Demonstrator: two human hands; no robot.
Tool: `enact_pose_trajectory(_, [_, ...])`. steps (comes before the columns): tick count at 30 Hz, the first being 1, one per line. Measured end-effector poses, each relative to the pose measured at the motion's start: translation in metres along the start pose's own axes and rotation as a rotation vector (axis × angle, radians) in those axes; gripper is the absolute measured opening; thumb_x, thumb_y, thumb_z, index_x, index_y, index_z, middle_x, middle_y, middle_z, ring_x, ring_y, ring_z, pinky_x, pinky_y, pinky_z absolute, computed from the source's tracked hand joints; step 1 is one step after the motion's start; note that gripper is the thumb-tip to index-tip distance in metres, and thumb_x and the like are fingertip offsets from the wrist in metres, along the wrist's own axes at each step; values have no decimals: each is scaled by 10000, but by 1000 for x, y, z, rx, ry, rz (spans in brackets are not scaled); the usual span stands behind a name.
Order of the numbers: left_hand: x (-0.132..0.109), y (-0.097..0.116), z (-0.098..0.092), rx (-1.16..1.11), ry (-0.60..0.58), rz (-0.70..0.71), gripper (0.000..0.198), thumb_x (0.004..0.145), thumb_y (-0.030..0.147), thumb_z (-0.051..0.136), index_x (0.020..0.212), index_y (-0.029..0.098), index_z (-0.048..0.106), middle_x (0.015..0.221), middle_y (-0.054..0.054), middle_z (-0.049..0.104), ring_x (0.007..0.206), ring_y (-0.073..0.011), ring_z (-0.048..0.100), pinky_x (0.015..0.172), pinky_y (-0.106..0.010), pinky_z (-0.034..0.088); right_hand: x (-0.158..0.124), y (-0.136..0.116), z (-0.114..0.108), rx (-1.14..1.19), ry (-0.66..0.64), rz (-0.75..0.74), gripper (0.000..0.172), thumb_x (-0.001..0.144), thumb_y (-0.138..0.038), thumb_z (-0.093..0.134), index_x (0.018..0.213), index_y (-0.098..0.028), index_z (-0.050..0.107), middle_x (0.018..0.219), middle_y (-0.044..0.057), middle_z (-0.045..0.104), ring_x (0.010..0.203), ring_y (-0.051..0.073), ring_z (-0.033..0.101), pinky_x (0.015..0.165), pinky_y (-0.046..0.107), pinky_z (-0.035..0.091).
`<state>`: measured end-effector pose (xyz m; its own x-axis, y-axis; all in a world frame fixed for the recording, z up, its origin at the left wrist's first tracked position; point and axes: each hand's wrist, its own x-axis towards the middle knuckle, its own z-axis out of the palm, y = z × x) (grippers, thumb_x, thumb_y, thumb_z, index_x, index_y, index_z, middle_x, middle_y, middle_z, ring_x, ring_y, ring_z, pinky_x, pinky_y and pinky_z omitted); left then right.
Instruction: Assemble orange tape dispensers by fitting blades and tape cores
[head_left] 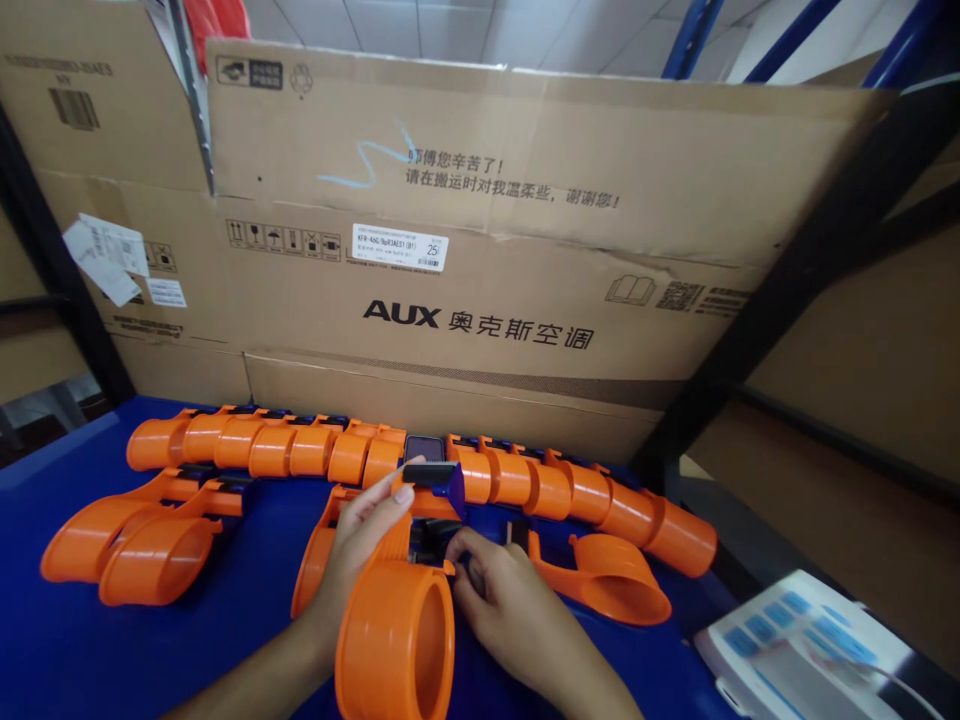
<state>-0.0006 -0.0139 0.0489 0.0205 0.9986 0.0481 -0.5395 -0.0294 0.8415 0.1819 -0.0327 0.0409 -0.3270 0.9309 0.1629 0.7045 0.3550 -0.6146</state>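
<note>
My left hand (360, 545) is wrapped round an orange plastic cup-shaped piece (397, 640) at the front, its thumb resting on a small dark blue block (439, 478). My right hand (506, 605) pinches at a dark fitting (431, 545) on the back of that same orange piece. Its fingers are pressed together, and what they hold is hidden. Both hands work over a blue table (225, 630).
A long row of orange cup pieces (315, 450) lies along the back of the table, with more orange pieces at the left (127, 545) and right (607, 575). A large AUX cardboard box (487, 260) stands behind. A white device with blue keys (795, 640) sits at lower right.
</note>
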Motion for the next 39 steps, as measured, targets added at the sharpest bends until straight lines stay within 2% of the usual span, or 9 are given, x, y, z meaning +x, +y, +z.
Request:
enact_pose_trajectory(4, [1, 0, 1, 3, -80, -56, 413, 769, 424, 804, 1101, 180, 786, 1110, -94, 793, 1169, -312, 670, 1045, -378, 475, -3, -1, 3, -2, -38, -16, 167, 902, -138, 519, 865, -234, 651, 662, -3, 652, 581, 178, 587, 534, 246, 330])
enact_pose_trajectory(8, [-3, -6, 3, 82, -67, -12, 424, 769, 425, 805, 1122, 195, 763, 1059, -74, 782, 1058, -278, 691, 941, -335, 507, 1, -1, 0, -18, 93, 3, 161, 927, -198, 530, 814, -221, 642, 613, -9, 613, 557, 178, 556, 548, 260, 342])
enact_pose_trajectory(11, [-8, -11, 5, 135, -4, 33, 434, 756, 432, 816, 1121, 211, 737, 899, -27, 743, 838, -200, 676, 759, -262, 512, 3, -2, -9, 102, 215, -14, 167, 970, -276, 511, 989, -215, 665, 586, -34, 566, 525, 165, 528, 529, 257, 358])
enact_pose_trajectory(14, [-9, -15, 6, 169, -20, 21, 469, 772, 457, 798, 1152, 207, 683, 737, 17, 653, 635, -137, 595, 610, -226, 465, 2, -6, -15, 221, 292, -85, 304, 980, -306, 521, 1253, -209, 611, 697, -18, 629, 567, 156, 559, 547, 252, 425])
enact_pose_trajectory(17, [-7, -18, 5, 160, -75, -16, 506, 800, 495, 759, 1197, 212, 622, 676, 39, 599, 549, -124, 567, 543, -222, 441, -1, -8, -15, 171, 343, -146, 419, 955, -313, 574, 1360, -208, 580, 852, 31, 695, 660, 169, 611, 597, 269, 489])
enact_pose_trajectory(20, [-5, -24, 3, 157, -126, -14, 472, 813, 500, 744, 1173, 230, 601, 742, 32, 619, 513, -108, 558, 523, -225, 449, -1, -5, -10, 55, 392, -168, 458, 930, -324, 619, 1372, -204, 602, 871, 59, 710, 706, 195, 634, 637, 301, 530])
enact_pose_trajectory(25, [-3, -28, 2, 211, -267, -31, 333, 847, 471, 727, 1027, 215, 613, 661, 59, 570, 430, -67, 460, 445, -192, 373, 2, 5, 0, -45, 438, -288, 424, 944, -253, 566, 1359, -186, 622, 879, 84, 713, 751, 221, 652, 718, 360, 567])
enact_pose_trajectory(33, [-3, -22, 3, 204, -249, -43, 391, 777, 510, 788, 962, 191, 657, 560, 84, 506, 364, -37, 352, 389, -174, 312, 2, 7, 8, -44, 443, -350, 414, 951, -199, 543, 1359, -181, 615, 931, 109, 726, 837, 252, 683, 765, 397, 588])
enact_pose_trajectory(39, [-3, -22, 1, 204, -268, -31, 342, 807, 475, 777, 953, 195, 645, 539, 95, 478, 352, -36, 342, 381, -169, 308, 1, 6, 6, 4, 408, -355, 454, 964, -202, 539, 1417, -193, 572, 948, 106, 718, 836, 247, 684, 757, 386, 595])
